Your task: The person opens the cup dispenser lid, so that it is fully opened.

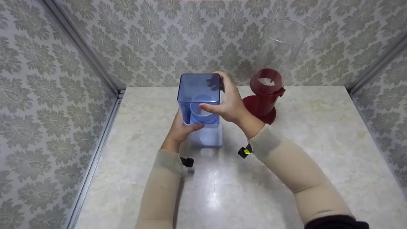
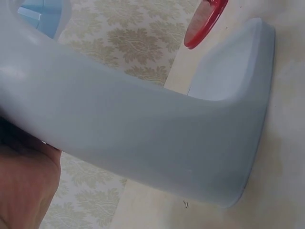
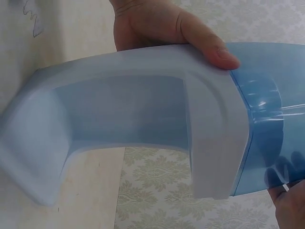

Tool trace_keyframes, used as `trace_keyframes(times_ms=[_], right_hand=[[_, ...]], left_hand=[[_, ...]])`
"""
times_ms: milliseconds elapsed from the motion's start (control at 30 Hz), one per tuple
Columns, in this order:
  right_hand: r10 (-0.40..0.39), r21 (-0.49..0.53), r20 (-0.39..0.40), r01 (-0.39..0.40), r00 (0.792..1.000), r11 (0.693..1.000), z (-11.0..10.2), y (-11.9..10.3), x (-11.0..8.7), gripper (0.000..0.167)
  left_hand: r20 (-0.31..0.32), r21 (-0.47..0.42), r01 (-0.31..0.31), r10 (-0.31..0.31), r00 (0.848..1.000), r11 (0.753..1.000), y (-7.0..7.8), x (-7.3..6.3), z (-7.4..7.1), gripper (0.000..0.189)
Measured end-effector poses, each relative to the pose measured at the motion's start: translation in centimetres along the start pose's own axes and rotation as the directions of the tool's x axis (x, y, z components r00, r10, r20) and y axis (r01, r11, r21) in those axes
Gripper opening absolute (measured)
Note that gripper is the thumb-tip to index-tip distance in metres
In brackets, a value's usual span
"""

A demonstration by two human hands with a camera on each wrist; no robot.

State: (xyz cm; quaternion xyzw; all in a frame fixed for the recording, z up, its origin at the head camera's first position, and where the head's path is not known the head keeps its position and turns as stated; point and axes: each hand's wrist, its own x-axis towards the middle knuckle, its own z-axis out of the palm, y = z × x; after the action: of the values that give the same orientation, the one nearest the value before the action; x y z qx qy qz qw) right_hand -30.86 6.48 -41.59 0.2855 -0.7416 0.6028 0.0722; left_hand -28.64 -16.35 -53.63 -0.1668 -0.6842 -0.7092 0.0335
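Observation:
A dispenser with a C-shaped white stand [image 3: 119,59] and a see-through blue square container [image 1: 198,87] on top stands upright before me. My left hand [image 1: 180,131] grips the upper part of the stand, its thumb lying close to the seam under the container, as the right wrist view shows. With thumb in front and fingers round the far right side, my right hand [image 1: 231,103] holds the blue container. A round blue part shows through the container's wall. The stand's foot [image 1: 212,137] is on the table.
To the right stands a second dispenser, with a dark red base [image 1: 262,106] and a tall clear cylinder [image 1: 279,47]. Patterned walls [image 1: 152,41] enclose the marbled table [image 1: 127,165] at the back and both sides, with metal strips [image 1: 95,159] along the edges.

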Motion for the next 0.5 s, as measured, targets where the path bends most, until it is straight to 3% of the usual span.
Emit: trace_keyframes(times_ms=[267, 500], right_hand=[[0.001, -0.012, 0.007, -0.001, 1.0, 1.0, -0.1, -0.3, 0.5, 0.12], [0.016, 0.031, -0.025, -0.015, 1.0, 0.999, -1.3, -1.9, 1.7, 0.139]], left_hand=[[-0.016, 0.024, 0.029, -0.028, 0.999, 0.999, 0.1, 0.0, -0.2, 0.138], [-0.04, 0.063, 0.051, -0.049, 0.998, 0.997, 0.1, 0.3, 0.1, 0.16]])
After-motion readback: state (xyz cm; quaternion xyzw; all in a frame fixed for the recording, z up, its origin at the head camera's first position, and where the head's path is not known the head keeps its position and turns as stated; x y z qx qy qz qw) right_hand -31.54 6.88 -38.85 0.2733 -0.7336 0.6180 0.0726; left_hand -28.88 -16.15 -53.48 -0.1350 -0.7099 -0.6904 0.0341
